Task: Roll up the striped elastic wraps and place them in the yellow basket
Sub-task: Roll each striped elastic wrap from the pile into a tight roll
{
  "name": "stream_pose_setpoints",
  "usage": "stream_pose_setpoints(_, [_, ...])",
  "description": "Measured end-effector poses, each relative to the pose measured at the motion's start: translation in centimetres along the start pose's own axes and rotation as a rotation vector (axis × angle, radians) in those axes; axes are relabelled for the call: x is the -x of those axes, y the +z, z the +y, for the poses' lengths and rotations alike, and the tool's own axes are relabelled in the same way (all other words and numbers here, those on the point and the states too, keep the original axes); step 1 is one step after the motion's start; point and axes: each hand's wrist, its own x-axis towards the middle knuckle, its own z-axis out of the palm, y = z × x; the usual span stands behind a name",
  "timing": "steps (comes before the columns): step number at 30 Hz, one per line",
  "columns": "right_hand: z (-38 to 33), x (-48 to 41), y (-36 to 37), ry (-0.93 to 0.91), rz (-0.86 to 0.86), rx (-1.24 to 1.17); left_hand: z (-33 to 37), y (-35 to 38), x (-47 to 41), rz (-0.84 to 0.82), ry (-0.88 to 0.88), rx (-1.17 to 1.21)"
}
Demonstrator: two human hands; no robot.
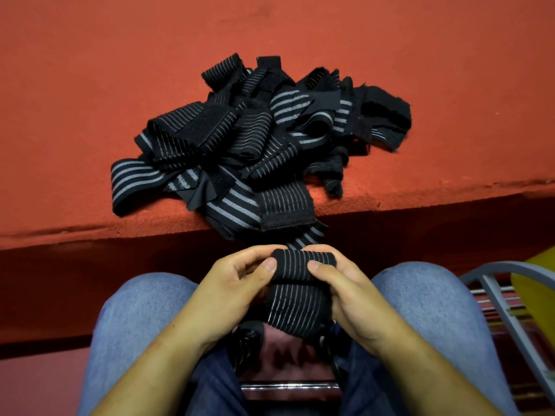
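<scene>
A heap of black elastic wraps with grey stripes [264, 136] lies on the red ledge [90, 115], some ends hanging over its front edge. Below the edge, over my knees, I hold one striped wrap [295, 280] partly rolled at its top. My left hand [237, 292] pinches the left end of the roll with thumb and fingers. My right hand [348, 295] grips its right end the same way. The loose length of this wrap hangs down between my hands. A yellow corner, maybe the basket [537, 283], shows at the right edge.
My knees in blue jeans [141, 322] fill the lower frame. A grey metal rack [507, 313] stands to the right beside the yellow object. A chrome bar [288, 385] runs below between my legs.
</scene>
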Motion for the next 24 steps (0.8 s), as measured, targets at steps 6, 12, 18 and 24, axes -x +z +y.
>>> stream_pose_setpoints(6, [-0.12, 0.10, 0.25, -0.039, 0.016, 0.130, 0.14, 0.05, 0.17, -0.007, 0.017, -0.013])
stream_pose_setpoints(12, [-0.50, 0.35, 0.30, -0.136, 0.045, 0.229, -0.11, 0.21, 0.13, -0.062, -0.073, -0.009])
stream_pose_setpoints(18, [-0.42, 0.31, 0.26, -0.134, 0.034, 0.236, -0.47, -0.03, -0.13, -0.067, -0.034, -0.040])
stream_pose_setpoints(24, [-0.29, 0.21, 0.35, -0.073, 0.025, 0.190, -0.48, -0.14, 0.02, -0.047, -0.010, -0.043])
